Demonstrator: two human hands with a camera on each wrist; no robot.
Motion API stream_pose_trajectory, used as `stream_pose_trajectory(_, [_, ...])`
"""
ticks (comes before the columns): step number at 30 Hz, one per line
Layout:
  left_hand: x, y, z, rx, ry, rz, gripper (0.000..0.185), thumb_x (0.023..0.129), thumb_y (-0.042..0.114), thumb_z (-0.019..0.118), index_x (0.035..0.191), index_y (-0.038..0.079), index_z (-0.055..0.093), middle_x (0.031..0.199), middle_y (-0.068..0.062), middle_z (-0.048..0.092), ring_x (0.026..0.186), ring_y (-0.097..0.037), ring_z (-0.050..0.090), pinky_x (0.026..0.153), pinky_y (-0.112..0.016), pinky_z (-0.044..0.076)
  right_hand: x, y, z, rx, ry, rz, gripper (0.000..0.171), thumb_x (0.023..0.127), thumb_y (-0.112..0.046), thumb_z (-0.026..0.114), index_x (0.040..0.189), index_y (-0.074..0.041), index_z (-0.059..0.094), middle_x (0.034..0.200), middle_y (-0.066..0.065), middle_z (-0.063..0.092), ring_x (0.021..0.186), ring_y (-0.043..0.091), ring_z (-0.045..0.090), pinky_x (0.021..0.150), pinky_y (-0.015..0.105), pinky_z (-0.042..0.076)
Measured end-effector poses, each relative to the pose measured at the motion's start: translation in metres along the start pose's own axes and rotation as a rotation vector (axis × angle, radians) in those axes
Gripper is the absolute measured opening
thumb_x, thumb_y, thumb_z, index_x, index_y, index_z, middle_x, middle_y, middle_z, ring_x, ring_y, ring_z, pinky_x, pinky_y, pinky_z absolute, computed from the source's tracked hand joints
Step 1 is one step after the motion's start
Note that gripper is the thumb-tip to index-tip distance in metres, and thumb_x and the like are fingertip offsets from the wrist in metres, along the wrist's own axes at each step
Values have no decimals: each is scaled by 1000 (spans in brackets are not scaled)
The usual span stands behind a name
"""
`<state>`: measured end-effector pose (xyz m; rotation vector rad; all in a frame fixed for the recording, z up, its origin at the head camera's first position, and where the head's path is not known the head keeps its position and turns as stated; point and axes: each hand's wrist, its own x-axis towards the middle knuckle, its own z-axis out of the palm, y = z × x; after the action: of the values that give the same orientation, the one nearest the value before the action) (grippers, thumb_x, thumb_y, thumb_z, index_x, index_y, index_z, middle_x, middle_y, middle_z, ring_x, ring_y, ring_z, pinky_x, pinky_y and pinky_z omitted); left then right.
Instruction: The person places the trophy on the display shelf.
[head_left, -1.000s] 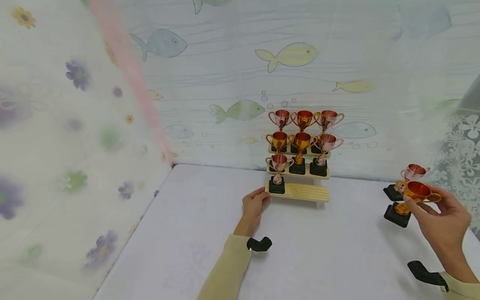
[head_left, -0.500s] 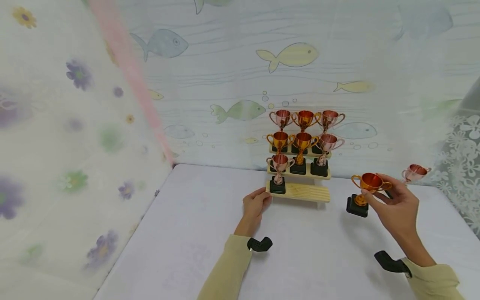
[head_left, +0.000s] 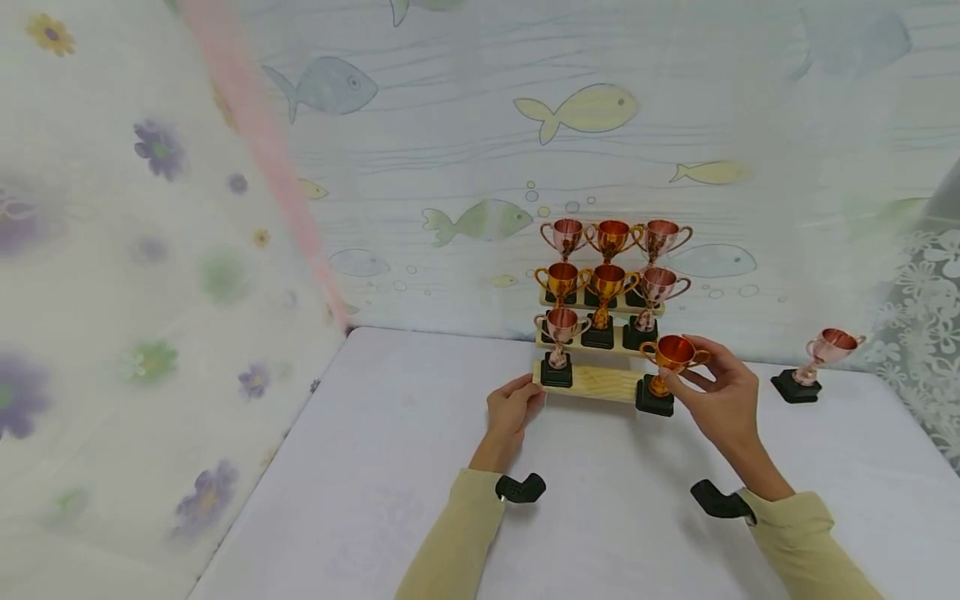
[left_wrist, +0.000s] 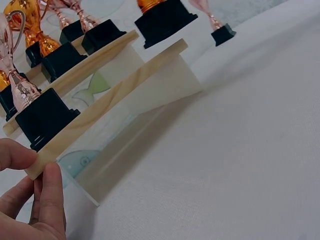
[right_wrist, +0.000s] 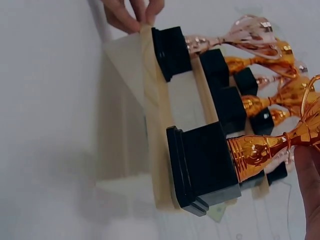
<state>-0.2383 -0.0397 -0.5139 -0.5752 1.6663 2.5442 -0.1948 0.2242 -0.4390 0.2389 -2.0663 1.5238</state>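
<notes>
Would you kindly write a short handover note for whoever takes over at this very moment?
Left hand steadies the left end of the wooden stand.
Right hand holds the gold trophy at the right end of the bottom step; whether it rests there is unclear.
Done: seven trophies stand on the steps.
Left: seat the gold trophy; the pink trophy waits on the table.

Right hand (right_wrist: 310, 185) cut off.
</notes>
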Motion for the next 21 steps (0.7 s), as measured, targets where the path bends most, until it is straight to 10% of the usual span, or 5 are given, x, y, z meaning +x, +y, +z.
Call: stream_pose_trajectory(21, [1,-2,-2,-8,-19,14,36,90,-5,66,126,-9,66,124,-25,67,93,-17,70,88,-29,60,24,6,60,156,-121,81,49,84,3,80,129,7,62,106,-11,64,93,0,65,78,14,57])
